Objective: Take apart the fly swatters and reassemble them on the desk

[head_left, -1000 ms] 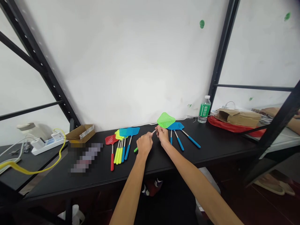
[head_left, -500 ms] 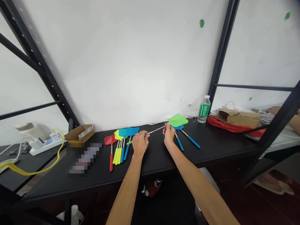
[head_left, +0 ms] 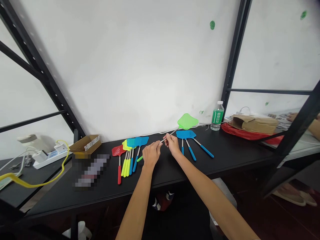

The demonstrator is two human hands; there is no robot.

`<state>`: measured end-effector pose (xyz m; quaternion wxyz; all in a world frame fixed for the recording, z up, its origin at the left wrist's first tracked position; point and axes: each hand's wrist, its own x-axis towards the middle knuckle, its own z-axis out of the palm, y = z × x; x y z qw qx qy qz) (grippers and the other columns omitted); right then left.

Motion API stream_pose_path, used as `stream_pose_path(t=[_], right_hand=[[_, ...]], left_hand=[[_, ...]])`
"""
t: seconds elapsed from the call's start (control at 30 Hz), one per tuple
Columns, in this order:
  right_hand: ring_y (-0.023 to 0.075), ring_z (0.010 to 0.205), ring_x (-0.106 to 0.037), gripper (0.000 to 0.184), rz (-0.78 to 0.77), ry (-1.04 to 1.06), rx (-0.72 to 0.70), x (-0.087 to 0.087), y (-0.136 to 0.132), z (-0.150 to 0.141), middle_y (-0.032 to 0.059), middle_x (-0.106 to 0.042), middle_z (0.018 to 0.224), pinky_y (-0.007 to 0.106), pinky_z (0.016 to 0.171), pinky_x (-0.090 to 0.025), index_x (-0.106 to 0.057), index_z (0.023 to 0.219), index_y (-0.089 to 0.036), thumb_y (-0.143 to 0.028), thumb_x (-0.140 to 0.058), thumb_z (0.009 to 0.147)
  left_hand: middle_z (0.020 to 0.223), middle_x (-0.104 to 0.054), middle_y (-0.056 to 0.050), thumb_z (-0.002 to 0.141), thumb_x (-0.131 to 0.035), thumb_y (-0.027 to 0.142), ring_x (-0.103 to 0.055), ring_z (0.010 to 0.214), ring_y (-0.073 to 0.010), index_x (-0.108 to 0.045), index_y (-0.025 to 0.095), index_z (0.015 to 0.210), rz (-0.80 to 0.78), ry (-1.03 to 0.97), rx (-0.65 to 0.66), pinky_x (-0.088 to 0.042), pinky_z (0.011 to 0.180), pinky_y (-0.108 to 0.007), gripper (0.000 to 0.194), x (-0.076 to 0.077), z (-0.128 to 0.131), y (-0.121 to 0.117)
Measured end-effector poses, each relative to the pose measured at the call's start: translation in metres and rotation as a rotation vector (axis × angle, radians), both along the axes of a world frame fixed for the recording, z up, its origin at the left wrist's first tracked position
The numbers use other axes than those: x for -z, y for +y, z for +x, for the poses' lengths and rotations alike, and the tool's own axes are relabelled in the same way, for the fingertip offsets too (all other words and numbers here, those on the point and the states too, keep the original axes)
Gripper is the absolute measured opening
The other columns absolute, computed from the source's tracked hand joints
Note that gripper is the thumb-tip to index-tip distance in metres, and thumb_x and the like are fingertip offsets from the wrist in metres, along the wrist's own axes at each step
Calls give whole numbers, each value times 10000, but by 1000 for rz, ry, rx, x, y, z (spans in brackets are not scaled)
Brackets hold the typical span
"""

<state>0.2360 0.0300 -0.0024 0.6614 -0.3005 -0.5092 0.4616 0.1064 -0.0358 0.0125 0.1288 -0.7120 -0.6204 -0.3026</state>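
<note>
A fly swatter with a bright green head (head_left: 187, 121) is held above the table, its thin metal rod slanting up to the right. My left hand (head_left: 151, 154) is closed around its green handle, whose end pokes out at the left. On the rod, my right hand (head_left: 172, 143) pinches with its fingers. Left of my hands lie a red fly swatter (head_left: 119, 168), several yellow fly swatters (head_left: 126, 163) and blue ones (head_left: 136, 159), side by side. To the right, more blue fly swatters (head_left: 191, 151) lie fanned out with their heads overlapping.
The black table (head_left: 237, 150) runs along a white wall. A water bottle (head_left: 217, 116) stands at the back right, near a red bag (head_left: 236, 131) under torn cardboard (head_left: 255, 124). At left are a small cardboard box (head_left: 86, 145), a power strip (head_left: 51, 156) and a yellow cable (head_left: 62, 166).
My right hand has slid left along the rod, closer to my left hand. The green head has tilted up and shifted slightly left, uncovering more of the blue swatters' heads.
</note>
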Motion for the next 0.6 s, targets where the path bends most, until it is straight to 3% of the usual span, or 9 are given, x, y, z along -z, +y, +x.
stream_pose_path(t=[0.2, 0.43, 0.6], right_hand=[[95, 463, -436, 487, -65, 110, 88, -4, 6, 10, -9, -503, 568, 222, 407, -291, -609, 713, -173, -657, -599, 771], [89, 485, -498, 466, -4, -33, -113, -23, 6, -5, 25, -605, 676, 209, 411, -310, -667, 791, -158, -621, -617, 776], [84, 476, -498, 461, 28, -3, -204, -18, 9, -18, 19, -612, 679, 206, 417, -333, -675, 833, -165, -615, -579, 814]], left_hand=[[956, -730, -49, 1001, -349, 411, -643, 871, -217, -678, 292, 1073, 43, 108, 0, -341, 769, -328, 358, -6, -7, 2], [1013, -703, -84, 1009, -315, 321, -626, 921, -221, -641, 247, 1104, 62, 116, -66, -362, 820, -323, 348, -10, -29, 11], [1068, -697, -88, 1008, -312, 405, -629, 949, -222, -577, 282, 1284, 118, 137, 10, -377, 850, -310, 403, -12, -25, 18]])
